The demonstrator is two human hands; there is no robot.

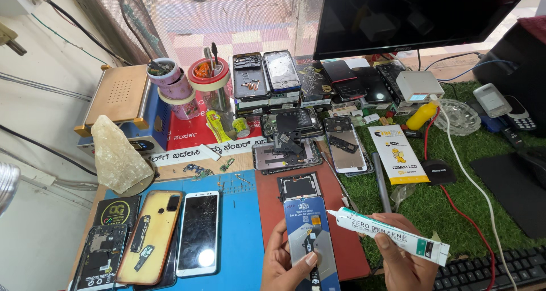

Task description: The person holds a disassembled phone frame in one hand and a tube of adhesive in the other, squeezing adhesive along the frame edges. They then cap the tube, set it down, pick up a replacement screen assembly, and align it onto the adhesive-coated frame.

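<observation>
At the near edge of the bench, we hold a phone screen upright-ish in our left hand, fingers wrapped round its lower left side and thumb pressed on its face, so that hand is closed on the screen. Our right hand is closed round a white glue tube, held nearly level with its nozzle pointing left, the tip just beside the screen's upper right edge; we cannot tell whether it touches. Under the screen lies a red mat, with a blue mat to its left carrying a white phone and an orange-backed phone. A keyboard sits at the near right corner on green turf. Stacked phones line the far edge below a monitor.
</observation>
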